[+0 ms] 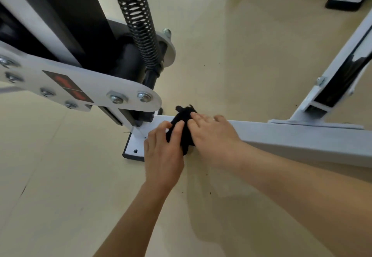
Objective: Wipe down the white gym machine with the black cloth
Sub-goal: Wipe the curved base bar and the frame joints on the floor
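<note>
Okay, slip risk: black cloth [182,128] bunched, not flat; could roll off the near edge of the white floor beam [302,136] under uneven pressure.
Pinch risk: knuckles close to the bracket under the bolted pivot plate [80,87], just left of the cloth; likely to jam fingers if pushed further left.
Coverage risk: tight corner at the foot plate [132,146]; thick wad, easy to miss that spot.
Grit risk: dark specks on the beige floor [241,55] nearby; could be picked up by the hanging end and dragged over the paint.
Cloth look: dark, soft, crumpled; draped over the beam top, one end hanging down the near side, small tuft sticking up at the far end.
Cloth place: left end of the beam, just right of the foot plate, between both hands.
Hand L: left hand [163,146] palm down, fingers lightly bent, pressing the cloth's left side; any pinch underneath hidden, cannot tell.
Hand R: right hand [213,134] palm down, fingers straight, pressed on the cloth's right side.
Around: coil spring [136,19] far left; diagonal brace [332,85] right.
</note>
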Tool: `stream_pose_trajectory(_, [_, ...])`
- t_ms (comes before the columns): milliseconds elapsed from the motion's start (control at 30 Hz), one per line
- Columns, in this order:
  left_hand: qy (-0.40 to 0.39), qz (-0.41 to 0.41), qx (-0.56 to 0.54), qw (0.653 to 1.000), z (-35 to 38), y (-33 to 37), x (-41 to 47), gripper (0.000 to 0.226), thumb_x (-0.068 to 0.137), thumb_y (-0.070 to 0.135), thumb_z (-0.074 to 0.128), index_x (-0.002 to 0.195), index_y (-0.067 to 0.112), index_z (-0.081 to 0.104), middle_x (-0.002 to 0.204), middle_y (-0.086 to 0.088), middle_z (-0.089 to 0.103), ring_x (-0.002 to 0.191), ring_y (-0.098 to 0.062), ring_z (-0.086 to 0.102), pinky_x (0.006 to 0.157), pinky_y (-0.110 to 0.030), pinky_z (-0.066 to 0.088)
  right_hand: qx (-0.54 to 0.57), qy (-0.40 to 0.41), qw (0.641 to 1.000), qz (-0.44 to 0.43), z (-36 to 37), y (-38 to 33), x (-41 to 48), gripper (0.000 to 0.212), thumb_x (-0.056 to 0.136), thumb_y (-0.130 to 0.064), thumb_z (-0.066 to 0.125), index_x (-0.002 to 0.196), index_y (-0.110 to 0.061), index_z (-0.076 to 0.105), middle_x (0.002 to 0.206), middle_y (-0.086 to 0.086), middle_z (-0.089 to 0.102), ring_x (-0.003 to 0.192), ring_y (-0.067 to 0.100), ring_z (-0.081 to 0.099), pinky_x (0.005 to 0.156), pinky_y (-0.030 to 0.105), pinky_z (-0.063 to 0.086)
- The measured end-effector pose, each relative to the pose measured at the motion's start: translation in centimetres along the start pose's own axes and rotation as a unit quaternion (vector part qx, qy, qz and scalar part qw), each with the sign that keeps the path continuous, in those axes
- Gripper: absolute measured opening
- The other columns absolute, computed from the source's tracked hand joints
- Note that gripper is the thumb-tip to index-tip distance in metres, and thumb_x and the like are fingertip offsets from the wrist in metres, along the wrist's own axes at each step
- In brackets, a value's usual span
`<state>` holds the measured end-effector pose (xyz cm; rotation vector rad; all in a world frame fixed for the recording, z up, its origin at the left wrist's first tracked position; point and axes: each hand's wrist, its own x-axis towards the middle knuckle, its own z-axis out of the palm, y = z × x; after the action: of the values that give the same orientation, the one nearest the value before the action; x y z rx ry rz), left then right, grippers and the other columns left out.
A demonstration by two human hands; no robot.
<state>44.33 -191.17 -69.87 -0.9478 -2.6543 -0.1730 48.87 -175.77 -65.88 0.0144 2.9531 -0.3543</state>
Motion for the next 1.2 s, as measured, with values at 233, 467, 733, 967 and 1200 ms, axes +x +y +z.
stream_pose_trajectory(233, [-0.166,0.100,-0.139,0.971,-0.8,4.8,2.4,0.058,0.083,0.009,0.060,0.139,0.019,0.048,0.101,-0.006,0.052,0.073,-0.026,0.056,0.051,-0.032,0.045,-0.073,-0.023,0.991,0.110,-3.4,5.4,-4.7,0.040,0.092,-0.057,0.045,0.097,-0.018,0.044,0.097,0.002,0.048,0.092,0.023,0.046,0.073,0.033,0.032])
stream_pose_trajectory(467, [-0.358,0.136,-0.136,0.914,-6.2,2.3,1.0,0.073,0.090,0.010,0.052,0.155,0.023,0.019,0.154,0.009,0.026,0.128,-0.014,0.042,0.095,-0.021,0.038,0.039,-0.182,0.974,0.128,-2.1,4.6,0.6,0.072,0.081,-0.064,0.063,0.122,-0.008,0.040,0.091,0.000,0.053,0.087,0.026,0.055,0.065,0.032,0.041])
stream_pose_trajectory(733, [-0.355,-0.284,-0.413,0.789,-4.9,5.7,1.5,0.037,0.083,0.013,0.057,0.118,0.020,0.051,0.109,-0.004,0.061,0.094,-0.020,0.060,0.084,-0.036,0.054,0.037,-0.116,0.990,0.069,-1.1,2.3,2.3,0.044,0.083,-0.033,0.065,0.110,-0.011,0.039,0.093,0.003,0.055,0.082,0.026,0.057,0.062,0.033,0.044])
stream_pose_trajectory(967, [-0.096,-0.529,-0.639,0.550,-2.5,7.9,1.0,0.025,0.074,-0.004,0.047,0.092,0.007,0.060,0.082,-0.005,0.062,0.080,-0.019,0.059,0.082,-0.032,0.052,-0.014,-0.051,0.998,-0.013,1.4,0.9,5.0,0.049,0.088,-0.020,0.057,0.129,-0.005,0.035,0.126,0.010,0.050,0.109,0.032,0.059,0.070,0.036,0.037])
stream_pose_trajectory(1200, [0.008,-0.582,-0.625,0.520,-1.6,1.4,2.8,0.033,0.080,-0.012,0.041,0.103,0.004,0.058,0.091,-0.008,0.060,0.073,-0.013,0.052,0.077,-0.028,0.050,0.105,-0.090,0.986,-0.090,1.1,-2.8,11.7,0.045,0.082,-0.034,0.066,0.119,-0.020,0.046,0.108,-0.001,0.057,0.095,0.028,0.060,0.073,0.036,0.046])
